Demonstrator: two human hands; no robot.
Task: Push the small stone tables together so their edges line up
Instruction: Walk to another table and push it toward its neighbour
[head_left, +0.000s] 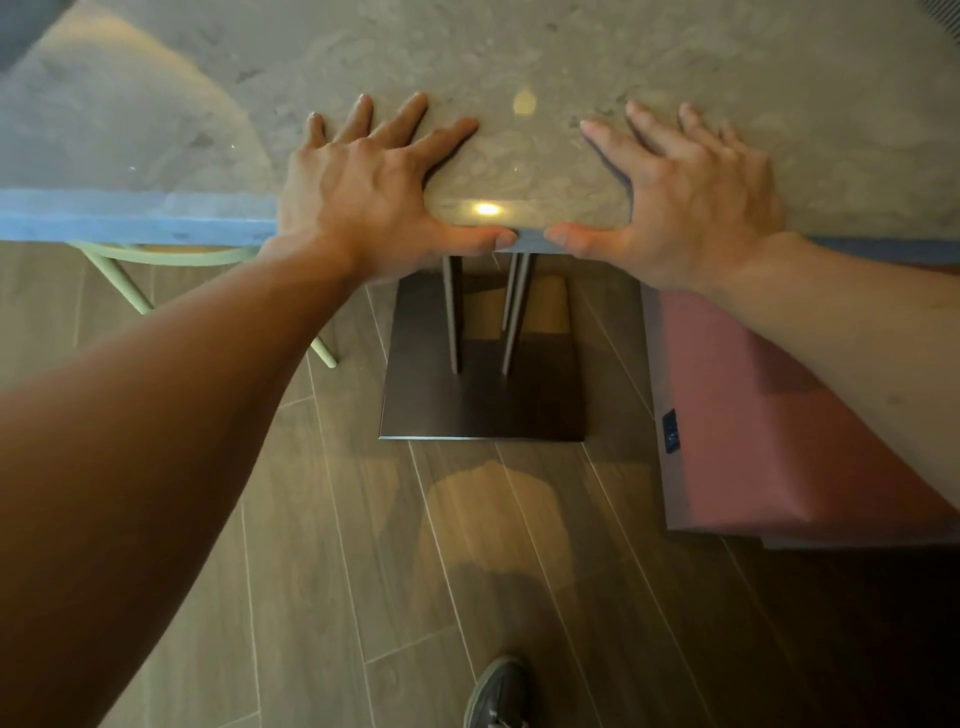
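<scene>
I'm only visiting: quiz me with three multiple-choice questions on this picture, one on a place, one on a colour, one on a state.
1. The pink seat lies where from the dark base plate? A left B right C on it
2. Colour of the chair legs? A pale green B red C black
3. The left hand and right hand on the stone table top are? A fists B spread flat C lifted off
Answers: B, the seat is right of the plate; A, the thin legs look pale green; B, the fingers lie spread on the stone.
</scene>
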